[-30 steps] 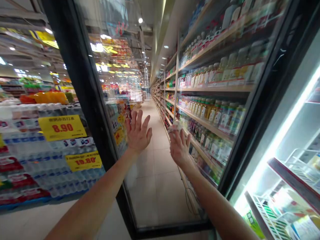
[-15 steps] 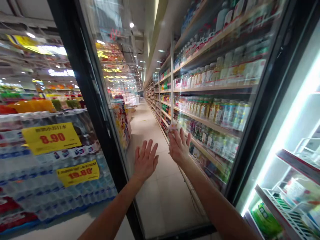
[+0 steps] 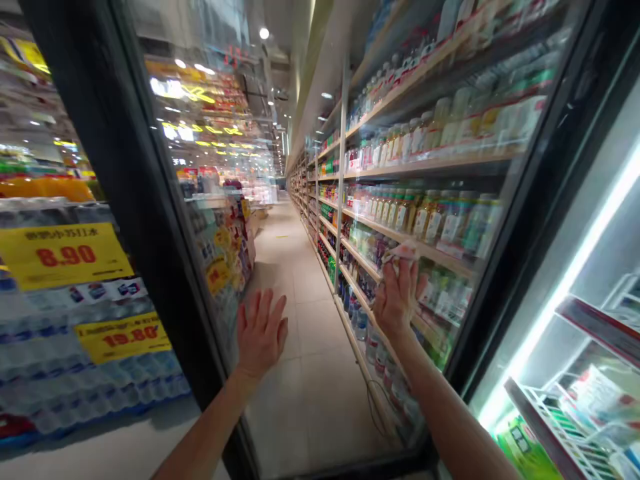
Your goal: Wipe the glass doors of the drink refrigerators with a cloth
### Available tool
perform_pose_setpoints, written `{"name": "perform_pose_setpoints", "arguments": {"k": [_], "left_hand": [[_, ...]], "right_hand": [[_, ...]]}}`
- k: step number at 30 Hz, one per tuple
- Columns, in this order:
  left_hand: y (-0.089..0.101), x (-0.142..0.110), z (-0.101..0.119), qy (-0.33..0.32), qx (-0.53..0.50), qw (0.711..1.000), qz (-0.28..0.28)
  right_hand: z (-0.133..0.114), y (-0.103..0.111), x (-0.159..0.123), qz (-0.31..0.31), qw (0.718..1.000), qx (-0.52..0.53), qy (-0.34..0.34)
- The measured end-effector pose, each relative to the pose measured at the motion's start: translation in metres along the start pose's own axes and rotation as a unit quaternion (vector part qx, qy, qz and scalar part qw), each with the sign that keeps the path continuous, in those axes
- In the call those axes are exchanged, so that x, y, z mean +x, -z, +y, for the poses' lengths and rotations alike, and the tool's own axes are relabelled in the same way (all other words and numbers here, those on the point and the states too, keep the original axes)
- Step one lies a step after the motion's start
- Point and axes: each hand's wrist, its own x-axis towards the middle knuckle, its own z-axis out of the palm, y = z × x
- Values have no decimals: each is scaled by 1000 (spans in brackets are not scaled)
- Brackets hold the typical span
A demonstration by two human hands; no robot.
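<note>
Right hand has slid rightward across the glass door, half-spread over a held cloth; left hand wide open, palm hidden — behind the door, aisle and blurred bottles; its top cut off.

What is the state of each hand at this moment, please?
Left hand: open, holding nothing visible, palm toward the transparent glass door with black frame.
Right hand: holding a crumpled pale cloth under its fingers.
</note>
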Motion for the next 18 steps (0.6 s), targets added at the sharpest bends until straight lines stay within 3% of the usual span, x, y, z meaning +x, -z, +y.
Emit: {"name": "perform_pose_setpoints", "arguments": {"k": [3, 5, 10, 13, 18], "left_hand": [[-4, -7, 1, 0, 4, 1000, 27], [-5, -19, 5, 13, 2, 999, 36], [-10, -93, 26, 10, 10, 1000, 17], [-13, -125, 32, -2, 19, 999, 39], [-11, -128, 32, 21, -6, 998, 53]], "right_hand": [[-5, 4, -17, 5, 1000, 12, 25], [-25, 7, -39, -13, 998, 24, 52], [-92, 8, -97, -62, 987, 80, 125], [-103, 9, -109, -61, 988, 85, 118], [-110, 18, -117, -66, 992, 51, 93]]}}
